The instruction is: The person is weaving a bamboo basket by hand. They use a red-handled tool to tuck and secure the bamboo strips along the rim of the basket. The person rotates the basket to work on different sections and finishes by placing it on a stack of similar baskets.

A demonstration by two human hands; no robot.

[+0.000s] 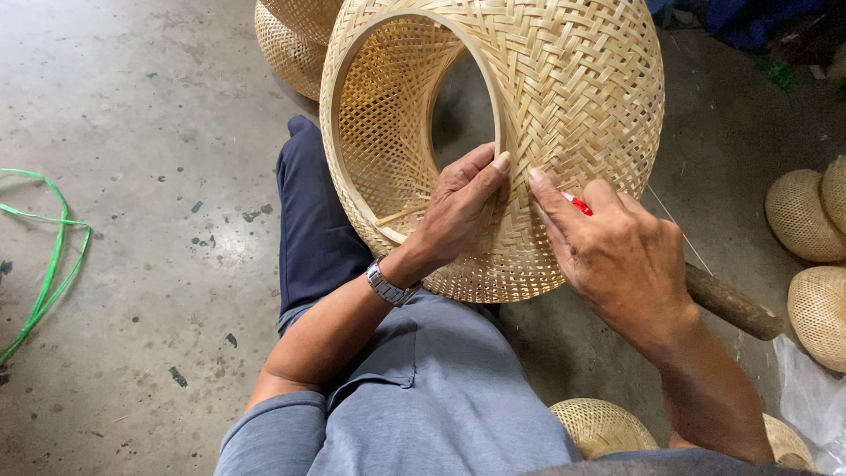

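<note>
A large round woven bamboo basket [564, 97] rests tilted on my lap, its open mouth facing left. My left hand [458, 207] grips the basket's rim, thumb pressed along the hoop, a metal watch on the wrist. My right hand [617, 256] presses on the basket's outer weave and holds a small red-handled tool [579, 204] between its fingers; the tool's tip is hidden. A thin pale strand [679, 231] runs from under that hand to the right.
More woven baskets stand behind [291, 40], at the right [797, 216] and by my knee [604, 427]. A wooden stick [731, 304] lies under my right wrist. A green plastic strap [48, 256] lies on the concrete floor at the left. Clear plastic [811, 401] lies at the lower right.
</note>
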